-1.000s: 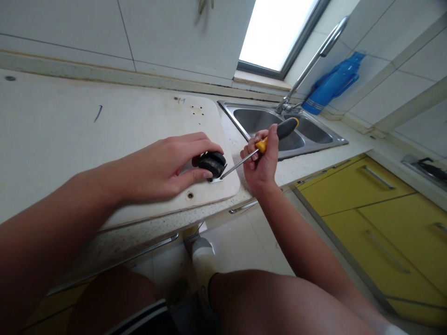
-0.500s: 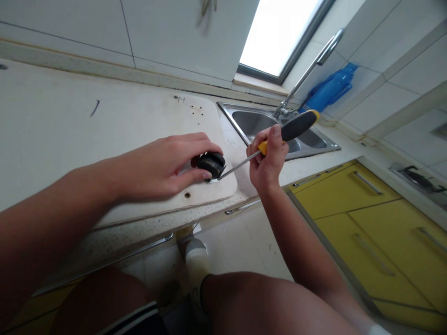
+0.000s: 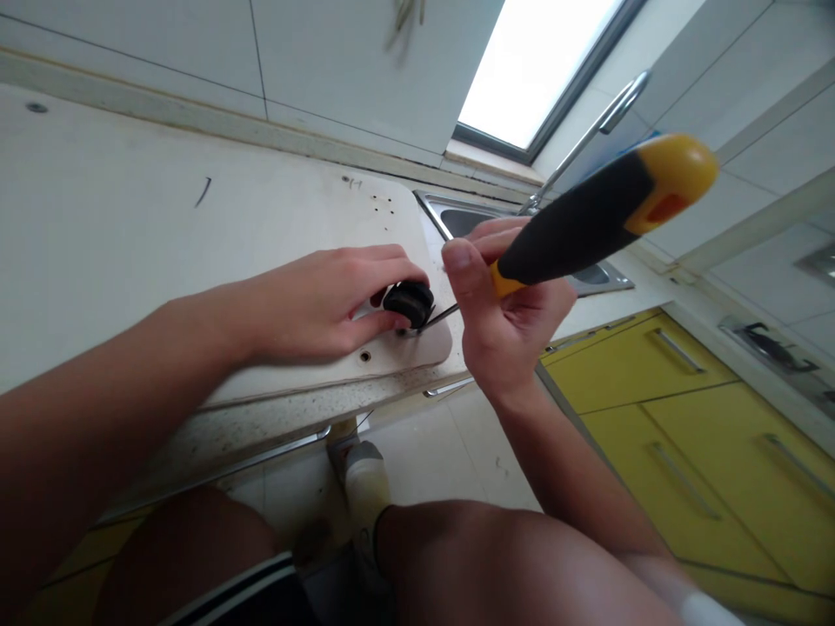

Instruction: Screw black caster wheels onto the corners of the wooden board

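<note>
My left hand [image 3: 352,291] is closed around a black caster wheel [image 3: 409,302], pressing it against a white board [image 3: 293,217] near the board's right corner. In my right hand [image 3: 502,322] is a screwdriver [image 3: 577,217] with a thick black and yellow handle, its fingers wrapped round the front of the grip. The thin metal shaft slants down to the base of the caster wheel; its tip is close to the wheel, but I cannot make out exactly what it touches. A round hole [image 3: 365,356] and several small dark holes show in the board nearby.
Under the board runs a speckled countertop [image 3: 274,430]. Behind my right hand are a steel sink [image 3: 450,217] and a tall faucet [image 3: 593,130]. Yellow cabinets [image 3: 652,374] stand at the right, with a stove [image 3: 773,343] beyond. My legs are below the counter edge.
My right hand has turned and raised the screwdriver handle, which now points up toward the camera and looks larger. The left hand keeps its hold on the caster wheel. The view has shifted slightly.
</note>
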The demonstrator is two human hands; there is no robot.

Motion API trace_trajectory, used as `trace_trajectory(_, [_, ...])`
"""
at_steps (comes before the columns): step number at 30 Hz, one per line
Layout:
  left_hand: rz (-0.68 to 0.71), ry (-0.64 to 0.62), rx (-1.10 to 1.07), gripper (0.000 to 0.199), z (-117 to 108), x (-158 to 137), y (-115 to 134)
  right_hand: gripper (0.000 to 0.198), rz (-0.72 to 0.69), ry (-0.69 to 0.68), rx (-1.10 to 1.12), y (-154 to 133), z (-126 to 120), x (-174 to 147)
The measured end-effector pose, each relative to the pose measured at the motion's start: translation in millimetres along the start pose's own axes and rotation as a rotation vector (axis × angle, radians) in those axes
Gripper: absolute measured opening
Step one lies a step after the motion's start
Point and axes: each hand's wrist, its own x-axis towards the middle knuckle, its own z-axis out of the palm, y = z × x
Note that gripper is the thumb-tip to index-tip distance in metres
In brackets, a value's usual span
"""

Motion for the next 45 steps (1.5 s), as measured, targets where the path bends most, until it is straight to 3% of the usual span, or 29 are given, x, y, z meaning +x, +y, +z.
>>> trace_trajectory(1, [0.003,0.003,0.003,0.029,0.1,0.1,0.1,0.008,0.019,-0.020,0.063,-0.3,2.3,1.2])
trace_trajectory(5, [0.008,0.013,0.020,0.028,0.7,0.0,0.3,0.033,-0.026,-0.033,0.273,4.8,6.7,11.7])
trace_trajectory(8, [-0.009,0.014,0.039,0.033,0.4,0.0,1.4,0.031,-0.076,0.002,0.282,6.3,6.7,24.6])
trace_trajectory(13, [-0.024,-0.007,0.071,0.034,-1.2,-0.1,3.7,0.046,-0.135,0.015,0.328,-1.1,12.6,42.8])
trace_trajectory(16, [-0.017,-0.007,0.073,0.032,-1.5,-0.3,3.6,0.034,-0.132,0.027,0.340,-9.9,16.6,44.3])
trace_trajectory(22, [-0.010,-0.010,0.076,0.031,-1.7,-0.7,3.2,0.044,0.000,-0.103,0.377,-29.9,11.1,35.4])
trace_trajectory(28, [-0.010,-0.014,0.053,0.032,-2.7,-1.0,3.8,0.021,-0.236,-0.021,0.480,-25.3,16.8,35.1])
trace_trajectory(34, [-0.007,-0.009,0.058,0.032,-1.4,-0.4,2.1,0.028,-0.293,-0.029,0.479,-24.7,15.8,42.7])
trace_trajectory(40, [-0.029,-0.016,0.061,0.035,-2.3,-0.7,3.7,0.020,-0.194,-0.096,0.434,-18.4,7.9,44.6])
trace_trajectory(45, [-0.027,-0.015,0.086,0.034,-2.0,0.0,3.3,0.003,-0.124,-0.010,0.312,-26.6,0.5,40.9])
